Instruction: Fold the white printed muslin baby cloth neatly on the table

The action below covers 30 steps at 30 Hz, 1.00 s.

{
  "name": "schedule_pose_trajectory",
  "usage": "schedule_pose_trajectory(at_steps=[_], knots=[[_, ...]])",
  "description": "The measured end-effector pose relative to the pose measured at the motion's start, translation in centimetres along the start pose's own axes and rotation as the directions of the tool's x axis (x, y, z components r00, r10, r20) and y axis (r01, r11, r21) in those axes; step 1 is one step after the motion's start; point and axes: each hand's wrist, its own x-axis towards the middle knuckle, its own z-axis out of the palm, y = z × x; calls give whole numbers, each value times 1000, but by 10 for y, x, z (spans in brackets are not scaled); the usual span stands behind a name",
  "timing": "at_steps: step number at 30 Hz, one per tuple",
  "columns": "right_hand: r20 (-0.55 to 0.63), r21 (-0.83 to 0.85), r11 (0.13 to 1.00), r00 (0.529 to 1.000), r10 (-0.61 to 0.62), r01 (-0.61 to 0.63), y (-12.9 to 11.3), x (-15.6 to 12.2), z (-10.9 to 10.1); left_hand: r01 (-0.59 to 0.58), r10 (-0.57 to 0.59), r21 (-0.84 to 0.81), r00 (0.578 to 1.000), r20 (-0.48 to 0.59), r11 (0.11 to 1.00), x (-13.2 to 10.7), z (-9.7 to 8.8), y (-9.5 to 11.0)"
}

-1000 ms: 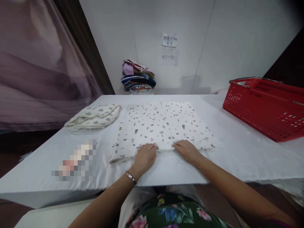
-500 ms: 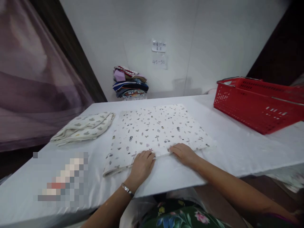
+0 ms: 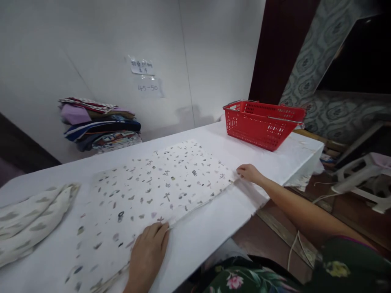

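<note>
A white cloth with small printed motifs (image 3: 143,195) lies spread in a folded rectangle on the table, its layered edge towards me. My left hand (image 3: 149,250) rests on that front edge, fingers close together and bent over it, thumb alongside. At the right front corner, my right hand (image 3: 249,173) has its thumb and fingers pinched on the cloth's tip. Left of the printed cloth is a folded cream cloth with greyish cloud shapes (image 3: 33,219), partly cut off by the view.
A red plastic basket with metal handles (image 3: 259,126) stands at the table's far right. Against the wall is a stack of folded fabrics (image 3: 100,122). Paper notes (image 3: 148,87) hang on the wall. A pale plastic stool (image 3: 363,179) is on the floor at right.
My view has turned right. My right hand has slid along the front edge from near the middle to the right corner; my left hand stays on the edge.
</note>
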Motion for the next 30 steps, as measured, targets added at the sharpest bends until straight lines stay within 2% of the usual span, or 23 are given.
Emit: schedule_pose_trajectory(at_steps=[4,8,16,20,26,30], knots=[[125,-41,997,990,70,-66,-1,0,1,-24,24,17,999,-27,1000,-1,4,-3],[195,-96,990,974,116,-99,-9,1,4,-32,32,30,999,-24,999,-1,7,-5],[166,-170,981,978,123,-95,-26,4,1,-9,9,25,1000,1,1000,-3,7,-5],[186,-78,987,970,154,-142,-30,1,2,-12,13,16,1000,-12,1000,-2,6,-3],[274,162,954,940,202,-252,-32,-2,3,-19,19,9,1000,-11,1000,-2,6,-3],[228,293,921,954,193,-257,-25,2,-3,-14,14,-3,999,32,1000,-1,2,1]])
